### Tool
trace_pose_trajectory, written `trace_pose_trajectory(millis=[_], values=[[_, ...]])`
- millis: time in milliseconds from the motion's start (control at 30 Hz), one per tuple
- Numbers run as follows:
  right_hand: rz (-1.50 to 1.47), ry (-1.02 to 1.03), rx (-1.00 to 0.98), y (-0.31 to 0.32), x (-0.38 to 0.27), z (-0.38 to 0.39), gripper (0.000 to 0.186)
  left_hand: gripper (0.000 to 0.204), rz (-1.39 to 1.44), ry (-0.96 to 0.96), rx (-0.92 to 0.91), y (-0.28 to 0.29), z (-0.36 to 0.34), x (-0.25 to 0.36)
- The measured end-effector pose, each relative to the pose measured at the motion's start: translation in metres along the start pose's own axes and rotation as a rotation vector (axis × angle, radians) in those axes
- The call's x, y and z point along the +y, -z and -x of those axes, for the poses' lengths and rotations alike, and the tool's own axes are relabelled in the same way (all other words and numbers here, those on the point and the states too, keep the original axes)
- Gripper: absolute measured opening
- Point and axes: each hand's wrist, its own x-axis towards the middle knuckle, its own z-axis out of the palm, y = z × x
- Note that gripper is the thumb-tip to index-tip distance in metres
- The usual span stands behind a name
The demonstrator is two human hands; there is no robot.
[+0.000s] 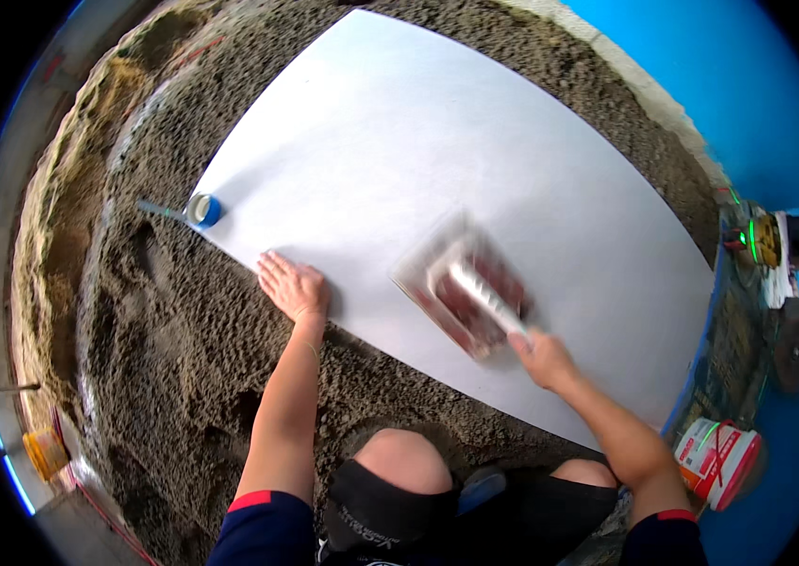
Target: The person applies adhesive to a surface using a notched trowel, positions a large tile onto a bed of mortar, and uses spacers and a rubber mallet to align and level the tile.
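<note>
A large white tile (418,123) lies on a bed of grey mortar (201,321). My left hand (294,287) rests flat on its near left edge, fingers stretched out. In my right hand (543,358) is the end of a white handle on a hand float (486,297), with a flat, rectangular, reddish-brown and grey body. Motion blurs the float over the tile's middle right; whether it touches the surface I cannot tell. A small blue ring-shaped thing (203,210), perhaps a tape roll, sits at the tile's left corner, beside a thin bluish strip.
A laser level (758,240) with green light stands at right, near a round disc (796,353). Below is a white and red bucket (718,462). A blue wall (711,66) rises at upper right. At far left are a yellow container (46,453) and broken mortar edge.
</note>
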Motion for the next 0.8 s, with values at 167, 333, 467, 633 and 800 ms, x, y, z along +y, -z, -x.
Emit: trace_pose_trajectory(millis=[167,333,467,633,800], values=[[-0.149,-0.483,-0.038,-0.013,0.144,0.069,0.072,0.064,-1.010,-0.446,-0.432,0.042,0.049,0.060],[-0.354,-0.243,0.160,-0.012,0.134,0.047,0.082,0.065,-0.230,-0.146,-0.093,-0.016,0.070,0.046],[-0.560,-0.097,0.156,0.036,0.049,0.064,0.073,0.062,-0.336,-0.189,-0.085,-0.004,0.071,0.054],[-0.419,0.401,0.337,0.118,-0.026,0.110,0.054,0.061,-0.529,-0.273,-0.112,0.018,0.073,0.041],[-0.314,0.037,0.317,0.007,0.102,0.113,0.048,0.060,-0.356,-0.203,0.030,-0.021,0.055,0.028]])
